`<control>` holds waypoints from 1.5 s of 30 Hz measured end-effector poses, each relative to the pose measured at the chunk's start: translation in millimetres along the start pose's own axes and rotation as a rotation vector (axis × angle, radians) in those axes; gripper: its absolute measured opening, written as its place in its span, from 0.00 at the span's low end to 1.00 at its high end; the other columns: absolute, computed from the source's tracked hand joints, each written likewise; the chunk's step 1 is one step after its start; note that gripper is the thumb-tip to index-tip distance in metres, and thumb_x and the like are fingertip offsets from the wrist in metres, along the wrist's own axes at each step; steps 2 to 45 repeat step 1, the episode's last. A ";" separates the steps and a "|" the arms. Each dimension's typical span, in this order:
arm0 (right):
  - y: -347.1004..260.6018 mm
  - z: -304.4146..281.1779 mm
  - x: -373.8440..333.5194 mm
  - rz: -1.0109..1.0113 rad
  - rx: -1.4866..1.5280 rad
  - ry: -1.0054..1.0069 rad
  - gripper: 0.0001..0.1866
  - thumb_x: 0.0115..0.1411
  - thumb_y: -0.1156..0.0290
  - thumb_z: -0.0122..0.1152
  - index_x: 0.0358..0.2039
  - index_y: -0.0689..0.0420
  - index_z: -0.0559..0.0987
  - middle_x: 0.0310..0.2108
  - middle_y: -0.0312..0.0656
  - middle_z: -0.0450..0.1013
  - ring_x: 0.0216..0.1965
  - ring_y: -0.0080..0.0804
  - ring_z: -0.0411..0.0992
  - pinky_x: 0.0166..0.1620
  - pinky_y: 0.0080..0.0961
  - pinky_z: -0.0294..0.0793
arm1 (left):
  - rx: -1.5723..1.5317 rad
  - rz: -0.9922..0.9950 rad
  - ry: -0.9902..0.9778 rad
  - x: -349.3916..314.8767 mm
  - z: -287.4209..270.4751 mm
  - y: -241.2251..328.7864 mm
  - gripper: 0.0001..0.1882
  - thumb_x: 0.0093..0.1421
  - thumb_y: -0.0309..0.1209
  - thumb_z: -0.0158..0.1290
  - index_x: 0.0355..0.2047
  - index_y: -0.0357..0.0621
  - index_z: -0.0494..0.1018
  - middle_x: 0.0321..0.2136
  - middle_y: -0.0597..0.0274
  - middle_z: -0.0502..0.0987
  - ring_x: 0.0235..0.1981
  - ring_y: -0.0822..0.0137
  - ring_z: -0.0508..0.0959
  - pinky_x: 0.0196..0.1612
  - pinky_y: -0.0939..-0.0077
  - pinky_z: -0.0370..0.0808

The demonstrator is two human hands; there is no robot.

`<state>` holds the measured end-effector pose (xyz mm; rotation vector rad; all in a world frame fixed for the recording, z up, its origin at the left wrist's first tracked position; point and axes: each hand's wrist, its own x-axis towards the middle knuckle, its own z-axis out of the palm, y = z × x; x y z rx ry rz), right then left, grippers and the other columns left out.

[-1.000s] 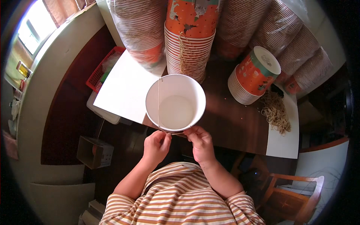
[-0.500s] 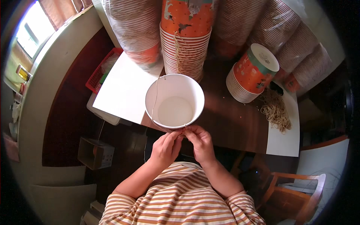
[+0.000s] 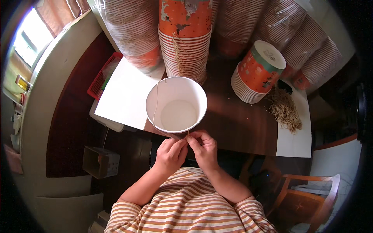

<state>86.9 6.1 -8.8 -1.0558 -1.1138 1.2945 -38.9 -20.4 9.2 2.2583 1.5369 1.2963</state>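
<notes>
A white-lined paper bucket stands open side up at the table's near edge, in front of me. A thin cord runs from its far rim down along the left of its mouth. Another bit of cord pokes up at the near rim, right where my fingertips meet. My left hand has its thumb and forefinger pinched together there. Close against it, my right hand pinches the same cord end from the other side. The finer detail between the fingertips is too small to see.
Beyond the bucket rises a tall stack of orange buckets with cords hanging over it. Upside-down nested buckets stand at right, beside a tangled heap of cord. Plastic-wrapped stacks line the back. A wooden chair is at lower right.
The view has shifted slightly, so the bucket appears a little further left. Both hands stay at its near rim, and the right fingers have shifted slightly around the cord.
</notes>
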 end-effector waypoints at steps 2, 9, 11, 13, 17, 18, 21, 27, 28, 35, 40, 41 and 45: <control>2.8 -1.3 0.4 -0.003 -0.028 -0.008 0.06 0.56 0.72 0.61 0.31 0.60 0.77 0.25 0.33 0.73 0.26 0.14 0.67 0.31 0.15 0.68 | -0.001 0.001 -0.001 -0.1 0.0 0.2 0.12 0.47 0.20 0.55 0.34 0.39 0.73 0.27 0.57 0.75 0.28 0.58 0.75 0.33 0.69 0.73; 2.8 -1.3 0.4 -0.003 -0.028 -0.008 0.06 0.56 0.72 0.61 0.31 0.60 0.77 0.25 0.33 0.73 0.26 0.14 0.67 0.31 0.15 0.68 | -0.001 0.001 -0.001 -0.1 0.0 0.2 0.12 0.47 0.20 0.55 0.34 0.39 0.73 0.27 0.57 0.75 0.28 0.58 0.75 0.33 0.69 0.73; 2.8 -1.3 0.4 -0.003 -0.028 -0.008 0.06 0.56 0.72 0.61 0.31 0.60 0.77 0.25 0.33 0.73 0.26 0.14 0.67 0.31 0.15 0.68 | -0.001 0.001 -0.001 -0.1 0.0 0.2 0.12 0.47 0.20 0.55 0.34 0.39 0.73 0.27 0.57 0.75 0.28 0.58 0.75 0.33 0.69 0.73; 2.8 -1.3 0.4 -0.003 -0.028 -0.008 0.06 0.56 0.72 0.61 0.31 0.60 0.77 0.25 0.33 0.73 0.26 0.14 0.67 0.31 0.15 0.68 | -0.001 0.001 -0.001 -0.1 0.0 0.2 0.12 0.47 0.20 0.55 0.34 0.39 0.73 0.27 0.57 0.75 0.28 0.58 0.75 0.33 0.69 0.73; 2.8 -1.3 0.4 -0.003 -0.028 -0.008 0.06 0.56 0.72 0.61 0.31 0.60 0.77 0.25 0.33 0.73 0.26 0.14 0.67 0.31 0.15 0.68 | -0.001 0.001 -0.001 -0.1 0.0 0.2 0.12 0.47 0.20 0.55 0.34 0.39 0.73 0.27 0.57 0.75 0.28 0.58 0.75 0.33 0.69 0.73; 2.8 -1.3 0.4 -0.003 -0.028 -0.008 0.06 0.56 0.72 0.61 0.31 0.60 0.77 0.25 0.33 0.73 0.26 0.14 0.67 0.31 0.15 0.68 | -0.001 0.001 -0.001 -0.1 0.0 0.2 0.12 0.47 0.20 0.55 0.34 0.39 0.73 0.27 0.57 0.75 0.28 0.58 0.75 0.33 0.69 0.73; 2.8 -1.3 0.4 -0.003 -0.028 -0.008 0.06 0.56 0.72 0.61 0.31 0.60 0.77 0.25 0.33 0.73 0.26 0.14 0.67 0.31 0.15 0.68 | -0.001 0.001 -0.001 -0.1 0.0 0.2 0.12 0.47 0.20 0.55 0.34 0.39 0.73 0.27 0.57 0.75 0.28 0.58 0.75 0.33 0.69 0.73; 2.8 -1.3 0.4 -0.003 -0.028 -0.008 0.06 0.56 0.72 0.61 0.31 0.60 0.77 0.25 0.33 0.73 0.26 0.14 0.67 0.31 0.15 0.68 | -0.001 0.001 -0.001 -0.1 0.0 0.2 0.12 0.47 0.20 0.55 0.34 0.39 0.73 0.27 0.57 0.75 0.28 0.58 0.75 0.33 0.69 0.73; 2.8 -1.3 0.4 -0.003 -0.028 -0.008 0.06 0.56 0.72 0.61 0.31 0.60 0.77 0.25 0.33 0.73 0.26 0.14 0.67 0.31 0.15 0.68 | -0.001 0.001 -0.001 -0.1 0.0 0.2 0.12 0.47 0.20 0.55 0.34 0.39 0.73 0.27 0.57 0.75 0.28 0.58 0.75 0.33 0.69 0.73; 2.8 -1.3 0.4 -0.003 -0.028 -0.008 0.06 0.56 0.72 0.61 0.31 0.60 0.77 0.25 0.33 0.73 0.26 0.14 0.67 0.31 0.15 0.68 | -0.001 0.001 -0.001 -0.1 0.0 0.2 0.12 0.47 0.20 0.55 0.34 0.39 0.73 0.27 0.57 0.75 0.28 0.58 0.75 0.33 0.69 0.73; 2.8 -1.3 0.4 -0.003 -0.028 -0.008 0.06 0.56 0.72 0.61 0.31 0.60 0.77 0.25 0.33 0.73 0.26 0.14 0.67 0.31 0.15 0.68 | -0.001 0.001 -0.001 -0.1 0.0 0.2 0.12 0.47 0.20 0.55 0.34 0.39 0.73 0.27 0.57 0.75 0.28 0.58 0.75 0.33 0.69 0.73; 2.8 -1.3 0.4 -0.003 -0.028 -0.008 0.06 0.56 0.72 0.61 0.31 0.60 0.77 0.25 0.33 0.73 0.26 0.14 0.67 0.31 0.15 0.68 | -0.001 0.001 -0.001 -0.1 0.0 0.2 0.12 0.47 0.20 0.55 0.34 0.39 0.73 0.27 0.57 0.75 0.28 0.58 0.75 0.33 0.69 0.73; 2.8 -1.3 0.4 -0.003 -0.028 -0.008 0.06 0.56 0.72 0.61 0.31 0.60 0.77 0.25 0.33 0.73 0.26 0.14 0.67 0.31 0.15 0.68 | -0.001 0.001 -0.001 -0.1 0.0 0.2 0.12 0.47 0.20 0.55 0.34 0.39 0.73 0.27 0.57 0.75 0.28 0.58 0.75 0.33 0.69 0.73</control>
